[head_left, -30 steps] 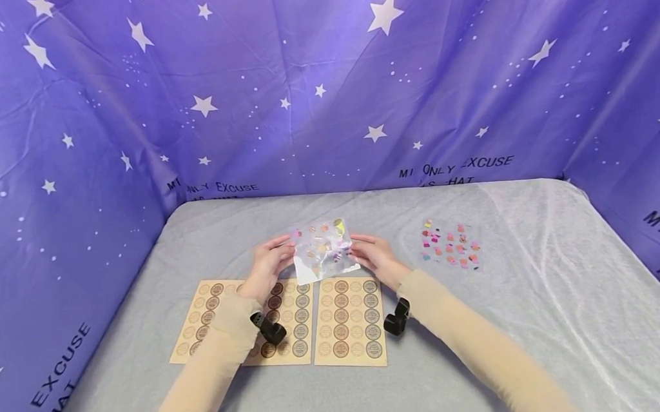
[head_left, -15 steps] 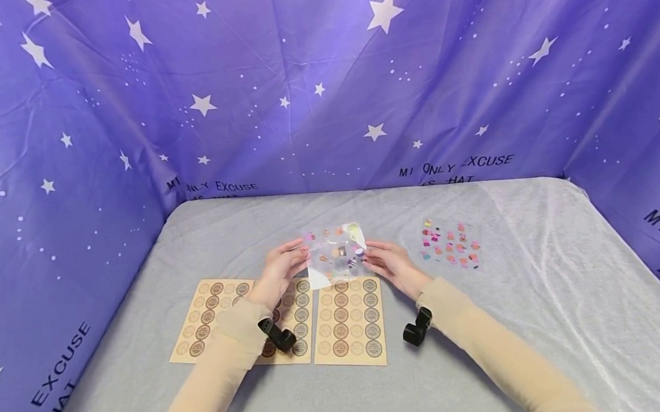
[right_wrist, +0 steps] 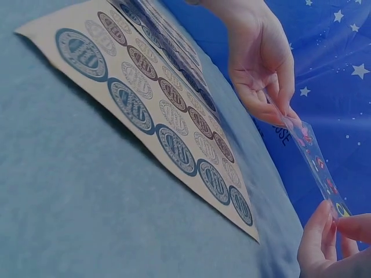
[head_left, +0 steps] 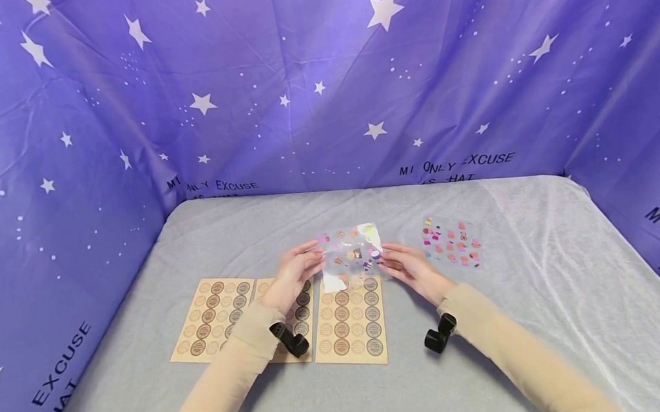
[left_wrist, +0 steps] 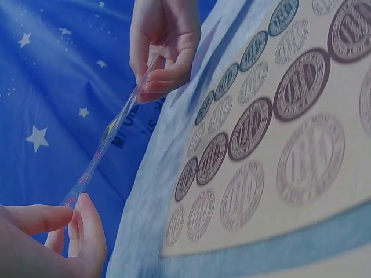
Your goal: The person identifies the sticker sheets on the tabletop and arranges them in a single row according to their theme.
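Observation:
A clear sticker sheet (head_left: 350, 256) with small colourful prints is stretched between both hands above the table. My left hand (head_left: 296, 274) pinches its left edge and my right hand (head_left: 415, 269) pinches its right edge, thumbs and fingers on either side. Seen nearly edge-on in the left wrist view, the sheet (left_wrist: 107, 139) runs as a thin strip from one hand to the other. In the right wrist view small pink, red and yellow prints show on the sheet (right_wrist: 317, 162). Its lower edge overlaps a tan sheet of round stickers (head_left: 349, 324) in the head view.
More tan sheets with rows of round brown and grey stickers (head_left: 211, 319) lie at the left, partly under my left arm. Another clear sheet with pink and red stickers (head_left: 452, 241) lies at the right on the grey cloth-covered table (head_left: 525, 320). A purple star-printed curtain (head_left: 320, 84) surrounds the table.
Both hands have moved to the right with the clear sticker sheet held between them, toward the other clear sheet. The tan sheets and the other clear sheet have stayed in place.

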`<state>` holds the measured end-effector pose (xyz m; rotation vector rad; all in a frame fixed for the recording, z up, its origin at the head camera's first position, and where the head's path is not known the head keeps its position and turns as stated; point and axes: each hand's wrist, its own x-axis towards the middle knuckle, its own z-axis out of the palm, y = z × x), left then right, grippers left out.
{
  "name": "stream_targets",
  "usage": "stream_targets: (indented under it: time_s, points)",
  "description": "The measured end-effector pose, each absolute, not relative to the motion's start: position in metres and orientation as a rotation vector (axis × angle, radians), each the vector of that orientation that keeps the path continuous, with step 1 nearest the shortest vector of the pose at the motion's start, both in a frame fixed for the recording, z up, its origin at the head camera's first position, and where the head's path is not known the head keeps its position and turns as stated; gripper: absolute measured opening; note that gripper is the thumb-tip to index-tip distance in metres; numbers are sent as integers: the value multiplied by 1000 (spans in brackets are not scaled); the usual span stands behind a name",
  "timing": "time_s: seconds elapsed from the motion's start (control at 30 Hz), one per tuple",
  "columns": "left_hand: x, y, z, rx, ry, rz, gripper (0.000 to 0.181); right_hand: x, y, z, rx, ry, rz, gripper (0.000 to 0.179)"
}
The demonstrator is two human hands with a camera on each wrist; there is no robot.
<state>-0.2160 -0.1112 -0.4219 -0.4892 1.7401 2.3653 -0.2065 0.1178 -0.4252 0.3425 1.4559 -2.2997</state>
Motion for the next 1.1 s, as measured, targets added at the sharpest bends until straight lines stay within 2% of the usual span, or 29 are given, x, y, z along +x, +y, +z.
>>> stream_targets:
  time_s: [0.4, 0.57, 0.8, 1.0, 1.1]
  points:
    - [-209, -92, -419, -425, 1690, 2359, 40, -191, 143, -422, 340, 1418, -2296, 51]
    - [-207, -86, -419, -387, 1666, 2362, 40, -185, 153, -421, 318, 1398, -2306, 47]
    - [-204, -76, -418, -364, 1678, 2332, 39, -178, 165, -420, 303, 1340, -2337, 31]
    - [-199, -67, -418, -310, 1683, 2298, 38, -172, 177, -419, 297, 1347, -2328, 38]
    - [-197, -62, -419, -277, 1665, 2306, 38, -169, 184, -419, 299, 1333, -2333, 33]
